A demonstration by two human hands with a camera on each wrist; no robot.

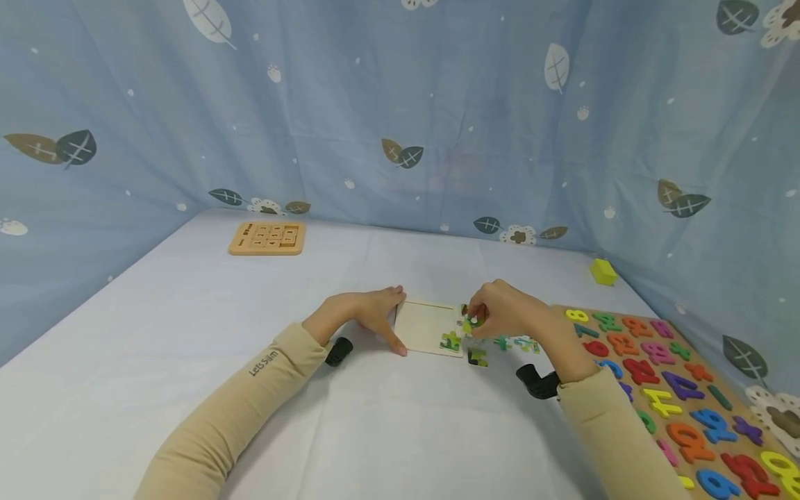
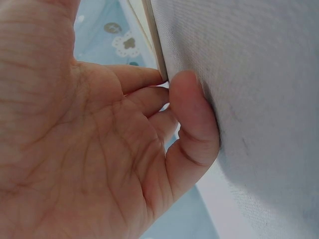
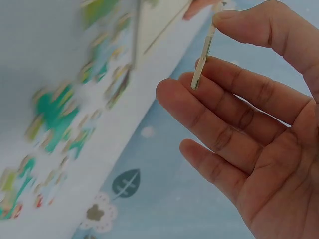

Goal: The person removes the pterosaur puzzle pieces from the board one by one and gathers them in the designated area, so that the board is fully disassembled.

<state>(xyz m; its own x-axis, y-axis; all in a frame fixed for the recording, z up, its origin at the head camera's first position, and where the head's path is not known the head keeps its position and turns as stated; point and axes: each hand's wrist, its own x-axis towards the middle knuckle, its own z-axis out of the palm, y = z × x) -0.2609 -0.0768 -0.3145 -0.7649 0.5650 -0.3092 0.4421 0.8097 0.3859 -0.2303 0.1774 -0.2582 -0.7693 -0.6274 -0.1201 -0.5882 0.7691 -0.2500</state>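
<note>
A shallow wooden puzzle tray (image 1: 420, 325) lies flat on the white cloth, with a green jigsaw piece (image 1: 450, 340) in its lower right corner. My left hand (image 1: 378, 314) is at the tray's left side, thumb and fingers spread. In the left wrist view, a fingertip touches the tray's edge (image 2: 155, 40) and the thumb is by the cloth. Just past the tray's right edge, my right hand (image 1: 507, 310) pinches a thin jigsaw piece (image 3: 203, 62), seen edge-on in the right wrist view. Loose jigsaw pieces (image 3: 56, 112) lie beneath that hand, blurred there; one dark green piece (image 1: 478, 357) sits nearer me.
On the right lies a wooden board (image 1: 678, 378) with colourful numbers and signs. A yellow block (image 1: 603, 271) stands behind it. Far left is a wooden number slide puzzle (image 1: 267, 238). A patterned blue curtain (image 1: 350, 125) hangs behind the table.
</note>
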